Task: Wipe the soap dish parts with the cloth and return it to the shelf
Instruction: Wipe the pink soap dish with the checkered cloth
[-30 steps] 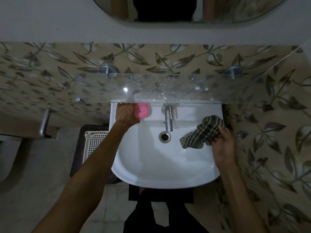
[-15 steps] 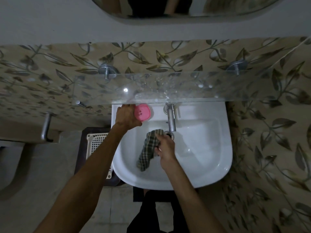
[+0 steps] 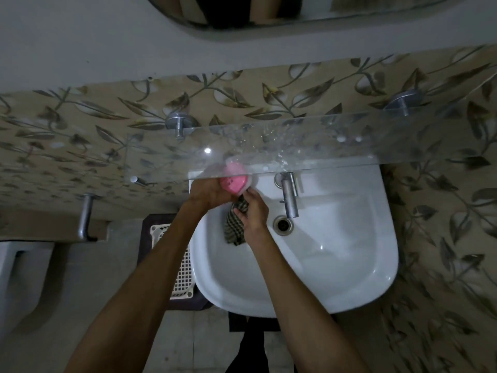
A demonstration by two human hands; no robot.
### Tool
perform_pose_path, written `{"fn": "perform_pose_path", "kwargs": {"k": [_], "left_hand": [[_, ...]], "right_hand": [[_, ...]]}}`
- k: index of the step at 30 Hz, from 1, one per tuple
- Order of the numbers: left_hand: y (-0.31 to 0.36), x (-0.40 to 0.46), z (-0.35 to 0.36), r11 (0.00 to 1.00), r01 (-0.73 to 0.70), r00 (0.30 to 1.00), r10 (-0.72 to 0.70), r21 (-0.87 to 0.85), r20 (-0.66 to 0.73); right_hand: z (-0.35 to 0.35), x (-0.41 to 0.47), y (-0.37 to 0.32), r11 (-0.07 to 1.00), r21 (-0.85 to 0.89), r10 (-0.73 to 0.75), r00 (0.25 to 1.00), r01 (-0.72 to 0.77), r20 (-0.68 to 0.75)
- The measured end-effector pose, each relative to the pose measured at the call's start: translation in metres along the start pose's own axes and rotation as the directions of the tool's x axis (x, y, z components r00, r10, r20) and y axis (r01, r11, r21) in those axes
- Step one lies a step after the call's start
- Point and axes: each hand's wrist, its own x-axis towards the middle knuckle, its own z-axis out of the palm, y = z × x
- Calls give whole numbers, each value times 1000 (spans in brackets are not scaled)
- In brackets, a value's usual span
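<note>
My left hand (image 3: 207, 193) grips a pink soap dish (image 3: 233, 181) over the back left of the white basin (image 3: 349, 265), just under the front edge of the glass shelf (image 3: 295, 146). Part of the dish shows through the glass. My right hand (image 3: 254, 214) is shut on a checked cloth (image 3: 235, 224), whose top end touches the lower side of the dish while the rest hangs down into the basin. The two hands are almost touching.
A chrome tap (image 3: 289, 195) stands right of my hands, with the drain (image 3: 283, 224) below it. A white plastic basket (image 3: 180, 259) sits on the floor left of the basin. A metal bar (image 3: 84, 216) sticks out of the left wall. A mirror hangs above.
My right hand carried the cloth from the right side of the basin across to the left and up against the dish. My left hand tilted the dish slightly toward it.
</note>
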Motion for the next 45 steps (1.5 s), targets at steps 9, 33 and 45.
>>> {"fn": "perform_pose_path", "kwargs": {"k": [9,33,45], "left_hand": [[-12,-4,9,998,-34,991,28,-47,-128],[17,-134,17,-200,321,924,280,-926,260],[75,-169,16,-280,356,922,258,-892,288]], "right_hand": [[10,5,-1,992,-115,-57,993,45,-107],[-99,-131,-57,997,-64,38,998,-36,40],[-94,-203,-105,919,196,-385,887,343,254]]}}
